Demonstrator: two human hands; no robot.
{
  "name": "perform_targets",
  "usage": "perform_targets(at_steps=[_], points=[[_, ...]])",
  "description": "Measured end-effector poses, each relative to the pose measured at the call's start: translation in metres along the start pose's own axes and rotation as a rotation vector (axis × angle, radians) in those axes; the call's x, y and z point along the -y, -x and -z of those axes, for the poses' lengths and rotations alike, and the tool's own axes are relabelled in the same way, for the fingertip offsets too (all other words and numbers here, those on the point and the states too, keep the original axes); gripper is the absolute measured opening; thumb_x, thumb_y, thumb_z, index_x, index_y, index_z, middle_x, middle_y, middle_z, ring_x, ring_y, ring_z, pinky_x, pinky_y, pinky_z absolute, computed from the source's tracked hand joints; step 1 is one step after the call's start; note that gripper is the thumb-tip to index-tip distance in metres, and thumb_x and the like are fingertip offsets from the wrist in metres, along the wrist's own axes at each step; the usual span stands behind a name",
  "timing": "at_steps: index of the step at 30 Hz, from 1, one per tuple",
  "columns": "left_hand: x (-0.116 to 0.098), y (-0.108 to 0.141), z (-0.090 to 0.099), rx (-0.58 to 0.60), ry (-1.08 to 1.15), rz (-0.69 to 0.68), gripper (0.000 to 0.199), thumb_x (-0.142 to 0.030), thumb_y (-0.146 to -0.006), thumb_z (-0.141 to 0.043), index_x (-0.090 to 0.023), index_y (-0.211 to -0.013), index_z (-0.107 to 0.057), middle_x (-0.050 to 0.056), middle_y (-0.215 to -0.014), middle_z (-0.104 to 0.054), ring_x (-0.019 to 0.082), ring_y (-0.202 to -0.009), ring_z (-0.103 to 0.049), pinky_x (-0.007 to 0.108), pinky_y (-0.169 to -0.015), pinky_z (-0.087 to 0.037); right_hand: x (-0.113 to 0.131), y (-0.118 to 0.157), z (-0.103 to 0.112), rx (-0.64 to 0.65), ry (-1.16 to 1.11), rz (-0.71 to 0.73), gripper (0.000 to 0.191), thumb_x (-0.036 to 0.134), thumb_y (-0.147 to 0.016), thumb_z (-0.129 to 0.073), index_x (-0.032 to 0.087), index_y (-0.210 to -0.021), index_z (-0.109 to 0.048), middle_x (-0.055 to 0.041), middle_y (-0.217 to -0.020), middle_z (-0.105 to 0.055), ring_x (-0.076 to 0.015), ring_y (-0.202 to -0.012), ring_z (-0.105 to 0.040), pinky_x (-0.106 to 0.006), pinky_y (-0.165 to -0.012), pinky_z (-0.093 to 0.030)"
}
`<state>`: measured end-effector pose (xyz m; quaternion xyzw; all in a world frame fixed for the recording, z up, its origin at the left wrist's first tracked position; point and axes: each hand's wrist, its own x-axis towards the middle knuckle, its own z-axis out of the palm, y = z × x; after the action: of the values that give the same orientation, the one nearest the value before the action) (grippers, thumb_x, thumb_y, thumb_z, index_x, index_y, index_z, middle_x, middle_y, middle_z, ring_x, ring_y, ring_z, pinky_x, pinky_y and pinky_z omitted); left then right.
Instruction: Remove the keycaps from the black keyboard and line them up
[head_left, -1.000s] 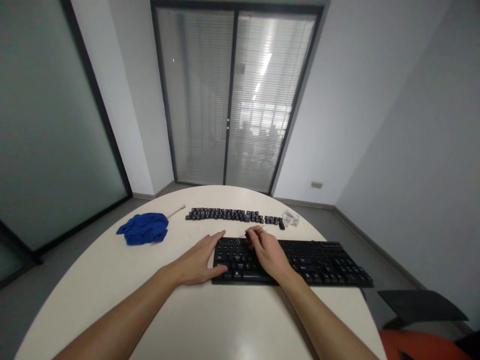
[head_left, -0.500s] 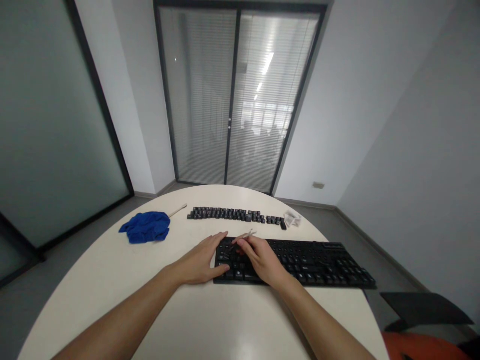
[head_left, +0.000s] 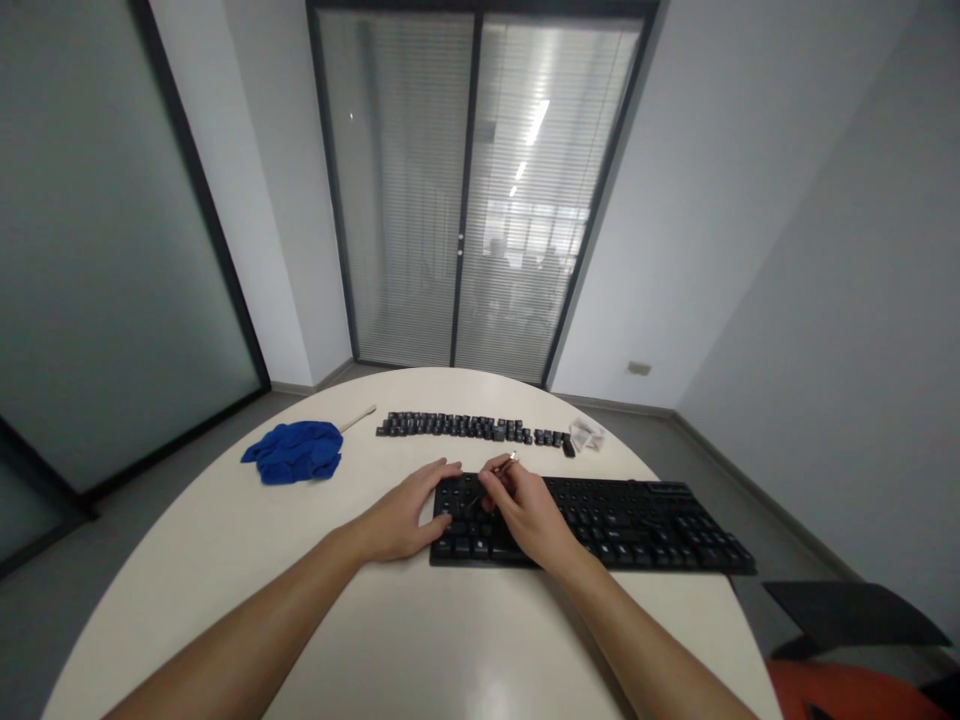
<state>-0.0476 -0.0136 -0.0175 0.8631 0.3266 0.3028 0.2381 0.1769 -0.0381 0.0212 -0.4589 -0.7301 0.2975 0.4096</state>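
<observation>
A black keyboard (head_left: 637, 525) lies across the table, with bare key sockets along part of its upper left. My left hand (head_left: 405, 517) rests at its left end, thumb and fingers spread apart, the fingertips on the keyboard's edge. Over the left part of the keys, my right hand (head_left: 529, 510) is closed in a pinch on a thin wire-like metal tool (head_left: 512, 459). One end of it sticks up above the fingers; the lower end reaches down among the keys and is hard to make out.
Several loose black keycaps (head_left: 450, 426) stand in rows beyond the keyboard. A crumpled white tissue or bag (head_left: 587, 435) sits at their right end. On the left are a blue cloth (head_left: 296, 452) and a thin pale stick (head_left: 358, 418). The round table (head_left: 420, 640) has a chair (head_left: 855, 615) at its right.
My right hand has turned slightly and the tool's upper end now points more upright. The left thumb has shifted a little up and left. Keyboard and keycaps stay in place.
</observation>
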Motion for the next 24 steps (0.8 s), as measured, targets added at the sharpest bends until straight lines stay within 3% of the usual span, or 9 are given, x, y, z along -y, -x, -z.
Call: perform_targets(at_steps=[4,7,13,18,24], points=[[-0.013,-0.007,0.001,-0.137,0.011,-0.073,0.039,-0.024,-0.087,-0.058,-0.022,-0.125,-0.053,0.012,-0.127,-0.059,0.026,-0.120,-0.053,0.046,-0.106,-0.041,0.001,0.000,-0.001,0.041,-0.029,-0.004,0.025,0.043,-0.095,-0.051,0.019,-0.092,-0.059,0.0017,-0.068,-0.061,-0.0143,-0.065,-0.058,-0.025,-0.066,-0.042],[-0.025,-0.011,0.003,-0.175,0.046,-0.071,0.031,-0.025,-0.086,-0.059,-0.021,-0.117,-0.058,0.011,-0.115,-0.064,0.025,-0.109,-0.059,0.043,-0.099,-0.046,0.001,0.001,-0.002,0.067,-0.019,0.015,0.022,0.040,-0.094,-0.054,0.019,-0.093,-0.061,0.0014,-0.072,-0.061,-0.0141,-0.067,-0.056,-0.025,-0.066,-0.042],[-0.041,-0.015,0.002,-0.282,0.182,0.033,0.042,-0.029,-0.089,-0.059,-0.023,-0.131,-0.054,0.010,-0.122,-0.063,0.023,-0.109,-0.059,0.041,-0.100,-0.045,0.002,0.001,-0.005,0.098,0.016,0.074,0.021,0.037,-0.090,-0.061,0.019,-0.100,-0.061,0.0002,-0.082,-0.064,-0.0143,-0.072,-0.056,-0.024,-0.069,-0.042],[-0.044,-0.016,0.000,-0.285,0.188,0.023,0.051,-0.030,-0.086,-0.065,-0.028,-0.136,-0.052,0.008,-0.126,-0.062,0.025,-0.117,-0.056,0.043,-0.105,-0.040,0.005,0.001,-0.009,0.102,0.025,0.124,0.013,0.027,-0.089,-0.061,0.017,-0.098,-0.062,-0.0008,-0.083,-0.065,-0.0150,-0.075,-0.058,-0.024,-0.072,-0.044],[-0.048,-0.017,-0.001,-0.267,0.230,0.011,0.051,-0.025,-0.088,-0.062,-0.030,-0.137,-0.051,0.005,-0.121,-0.063,0.022,-0.113,-0.057,0.041,-0.103,-0.041,0.008,0.001,-0.017,0.111,0.018,0.186,0.009,0.019,-0.088,-0.061,0.018,-0.095,-0.065,-0.0019,-0.089,-0.069,-0.0164,-0.081,-0.062,-0.025,-0.076,-0.045]])
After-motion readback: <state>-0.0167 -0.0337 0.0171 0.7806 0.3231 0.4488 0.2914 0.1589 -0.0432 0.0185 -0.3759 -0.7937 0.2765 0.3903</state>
